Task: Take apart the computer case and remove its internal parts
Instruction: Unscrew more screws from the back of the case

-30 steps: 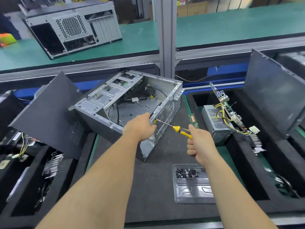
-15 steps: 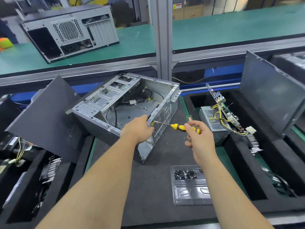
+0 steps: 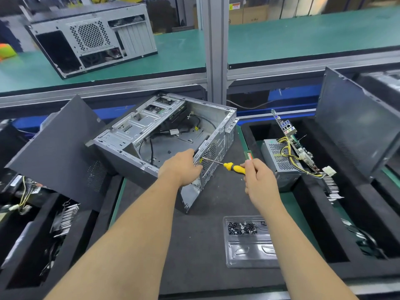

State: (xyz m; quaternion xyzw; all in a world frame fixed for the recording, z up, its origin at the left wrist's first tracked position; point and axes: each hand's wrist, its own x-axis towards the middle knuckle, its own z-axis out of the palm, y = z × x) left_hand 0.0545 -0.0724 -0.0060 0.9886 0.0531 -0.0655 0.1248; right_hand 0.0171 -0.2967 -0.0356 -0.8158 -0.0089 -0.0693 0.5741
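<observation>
The open computer case (image 3: 164,141) lies on the counter's dark mat (image 3: 201,245), its rear edge gripped by the left hand (image 3: 180,167), while the right hand (image 3: 258,180) pinches a yellow-handled screwdriver (image 3: 234,167) whose tip seemingly meets the rear panel, a clear screw tray (image 3: 249,241) nearby.

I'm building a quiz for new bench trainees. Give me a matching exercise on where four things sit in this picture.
Things:
1. yellow-handled screwdriver
2. clear plastic tray of dark screws
3. perforated grey power supply box
4. closed grey computer case

Places:
A. on the green upper shelf
B. in the right hand
C. in the black foam bin on the right
D. on the dark mat, near the front edge

Pairs: 1-B, 2-D, 3-C, 4-A
</observation>
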